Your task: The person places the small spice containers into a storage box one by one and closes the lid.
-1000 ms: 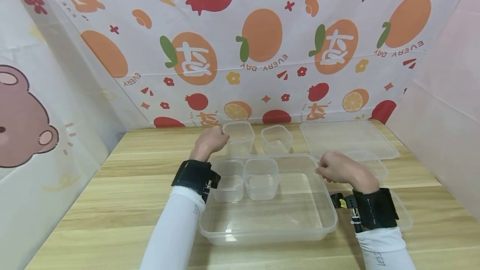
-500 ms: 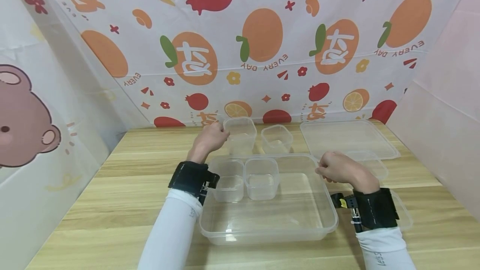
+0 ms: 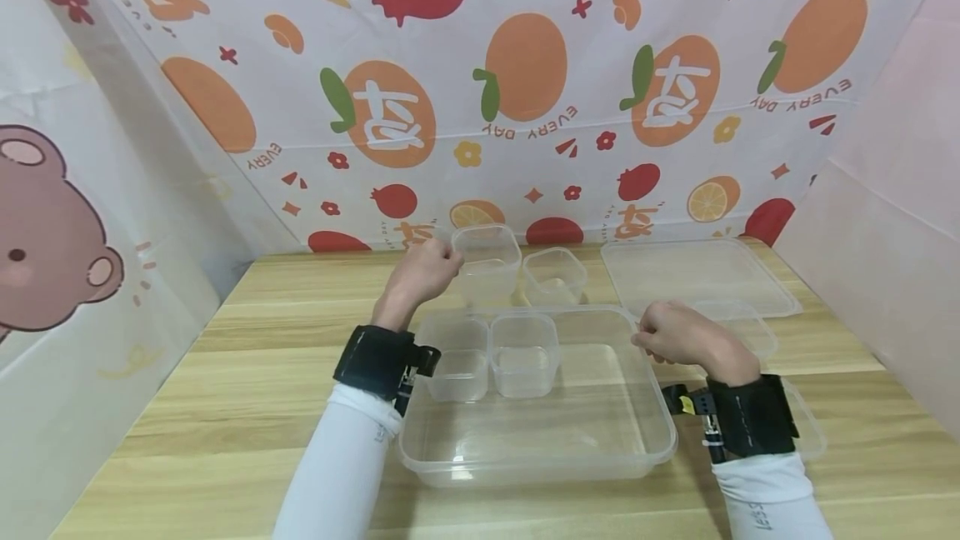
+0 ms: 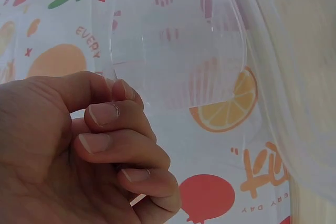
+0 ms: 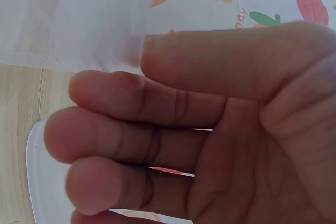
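Observation:
My left hand [image 3: 424, 272] pinches the rim of a small clear plastic container [image 3: 489, 267] between thumb and forefinger. In the left wrist view the other fingers curl below the container [image 4: 173, 45]. It hangs behind a large clear plastic box [image 3: 540, 472]. Two similar small containers stand side by side in the box's left back part, a left one [image 3: 459, 375] and a right one [image 3: 523, 369]. My right hand [image 3: 693, 342] holds the box's right rim, thumb on one side and fingers on the other; the right wrist view has the box wall [image 5: 79, 19] close up.
Another small container [image 3: 555, 277] stands behind the box, right of the held one. A large flat lid [image 3: 701, 273] lies at the back right. Smaller lids, including one [image 3: 738, 327] by my right hand and one [image 3: 808, 427] partly behind my wrist, lie on the wooden table [image 3: 225, 407].
The small container in my left hand has risen and shifted slightly right, away from the table. My right hand and the large box have stayed in place.

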Demonstrator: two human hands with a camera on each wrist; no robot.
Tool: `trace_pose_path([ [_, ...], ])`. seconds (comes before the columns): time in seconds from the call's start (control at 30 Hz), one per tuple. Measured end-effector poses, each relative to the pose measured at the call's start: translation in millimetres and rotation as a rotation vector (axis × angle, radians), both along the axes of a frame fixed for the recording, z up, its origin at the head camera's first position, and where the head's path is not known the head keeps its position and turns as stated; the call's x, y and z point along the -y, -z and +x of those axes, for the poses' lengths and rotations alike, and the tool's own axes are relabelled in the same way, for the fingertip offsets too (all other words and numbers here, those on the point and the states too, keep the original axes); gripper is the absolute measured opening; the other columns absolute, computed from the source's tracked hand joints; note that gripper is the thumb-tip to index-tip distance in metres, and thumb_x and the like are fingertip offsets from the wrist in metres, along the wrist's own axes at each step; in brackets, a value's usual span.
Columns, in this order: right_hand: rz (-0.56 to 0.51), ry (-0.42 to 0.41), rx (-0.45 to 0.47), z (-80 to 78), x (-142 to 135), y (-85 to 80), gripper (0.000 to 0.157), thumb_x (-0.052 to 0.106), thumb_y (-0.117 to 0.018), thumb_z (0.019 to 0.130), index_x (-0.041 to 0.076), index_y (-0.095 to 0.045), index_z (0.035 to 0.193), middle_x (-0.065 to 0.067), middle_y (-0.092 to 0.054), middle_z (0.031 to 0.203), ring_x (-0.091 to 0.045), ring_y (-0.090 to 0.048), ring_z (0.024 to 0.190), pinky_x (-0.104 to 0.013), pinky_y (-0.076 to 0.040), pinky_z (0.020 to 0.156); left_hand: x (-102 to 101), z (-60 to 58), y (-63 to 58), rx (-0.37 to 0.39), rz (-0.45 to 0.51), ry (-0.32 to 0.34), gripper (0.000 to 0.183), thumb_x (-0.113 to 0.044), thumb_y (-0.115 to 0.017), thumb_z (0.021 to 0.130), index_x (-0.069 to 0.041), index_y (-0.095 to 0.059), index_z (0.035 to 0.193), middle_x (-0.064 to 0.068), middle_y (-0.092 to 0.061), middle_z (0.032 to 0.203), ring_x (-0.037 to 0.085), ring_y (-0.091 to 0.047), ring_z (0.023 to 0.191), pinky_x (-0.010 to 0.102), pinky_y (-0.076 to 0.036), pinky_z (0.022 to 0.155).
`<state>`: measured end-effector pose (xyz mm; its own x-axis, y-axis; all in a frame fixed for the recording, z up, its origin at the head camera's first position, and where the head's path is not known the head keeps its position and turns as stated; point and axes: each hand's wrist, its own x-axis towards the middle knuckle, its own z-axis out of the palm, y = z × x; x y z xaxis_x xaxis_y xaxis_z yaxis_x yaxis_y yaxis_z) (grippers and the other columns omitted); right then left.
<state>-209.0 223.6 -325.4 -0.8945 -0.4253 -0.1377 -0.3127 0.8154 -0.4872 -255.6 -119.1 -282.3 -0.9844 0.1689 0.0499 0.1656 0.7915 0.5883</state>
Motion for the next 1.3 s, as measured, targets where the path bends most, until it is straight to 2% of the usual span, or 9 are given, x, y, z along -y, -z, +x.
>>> trace_pose_path([
  [0.43,-0.003,-0.006,-0.004,-0.5,0.6,0.7,0.034,0.006,-0.06,0.098,0.006,-0.061,0.063,0.004,-0.045,0.055,-0.011,-0.039,0.05,-0.029,-0.033,0.051,-4.2,9.1,-2.2,-0.033,0.056,0.02,0.038,-0.012,-0.047,0.103,-0.009,-0.047,0.065,0.001,-0.04,0.062,0.016,-0.034,0.054,0.03,-0.028,0.055],
  [0.73,-0.005,0.005,-0.001,0.8,0.4,2.5,0.034,0.005,-0.059,0.098,0.006,-0.061,0.064,0.003,-0.046,0.056,-0.011,-0.038,0.05,-0.029,-0.033,0.051,-11.0,22.2,-9.2,-0.038,0.1,0.043,0.041,-0.013,-0.047,0.103,-0.01,-0.046,0.062,0.0,-0.034,0.058,0.016,-0.031,0.05,0.029,-0.025,0.052],
  [1.3,0.007,0.007,-0.009,3.4,0.1,4.6,0.034,0.007,-0.061,0.098,0.007,-0.062,0.064,0.004,-0.045,0.056,-0.011,-0.039,0.05,-0.029,-0.033,0.051,-21.6,40.7,-13.0,-0.073,0.094,0.085,0.043,-0.012,-0.045,0.103,-0.011,-0.047,0.06,-0.001,-0.034,0.058,0.015,-0.029,0.049,0.029,-0.026,0.052],
])
